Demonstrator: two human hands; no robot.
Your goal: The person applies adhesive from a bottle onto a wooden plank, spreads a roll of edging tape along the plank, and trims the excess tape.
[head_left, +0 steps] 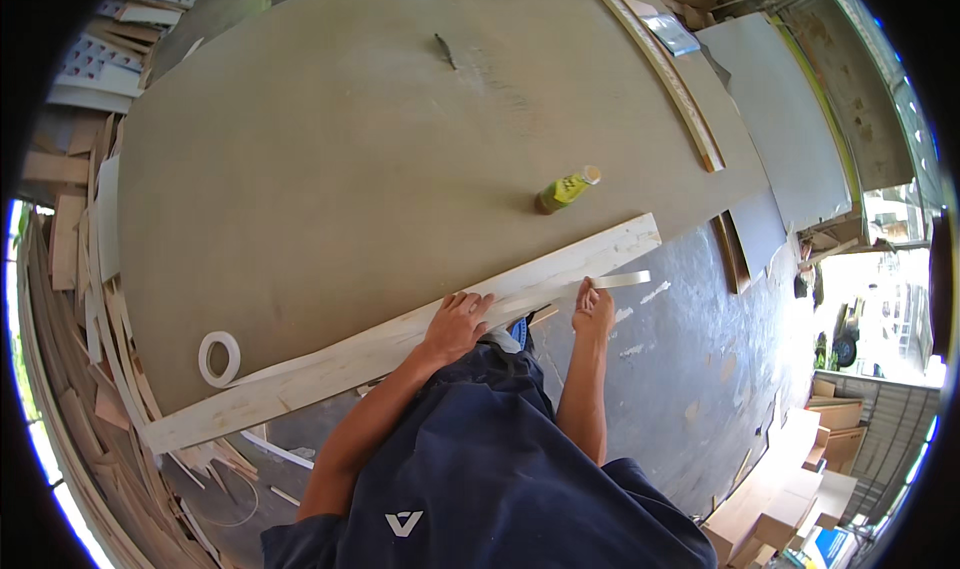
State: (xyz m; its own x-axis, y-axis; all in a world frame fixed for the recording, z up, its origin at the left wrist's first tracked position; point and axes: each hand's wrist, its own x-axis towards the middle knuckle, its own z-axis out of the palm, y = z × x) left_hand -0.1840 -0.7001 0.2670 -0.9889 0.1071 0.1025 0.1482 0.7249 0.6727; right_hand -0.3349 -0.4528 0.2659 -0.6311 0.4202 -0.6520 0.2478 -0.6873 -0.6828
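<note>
— Pressing flat on the long pale board (400, 339) with left hand (458, 325), fingers spread, at the counter's (330, 189) near edge.

— Right hand (594, 309)?

— Pinching a thin white strip (612, 282), just right of the left hand. Seemingly only started: most of the edge bare, tape roll (219, 357) far left, green bottle (566, 190) beyond.

A large grey board (330, 169) carries a pale plank (330, 364), tape roll (219, 358) and glue bottle (566, 190).
</note>
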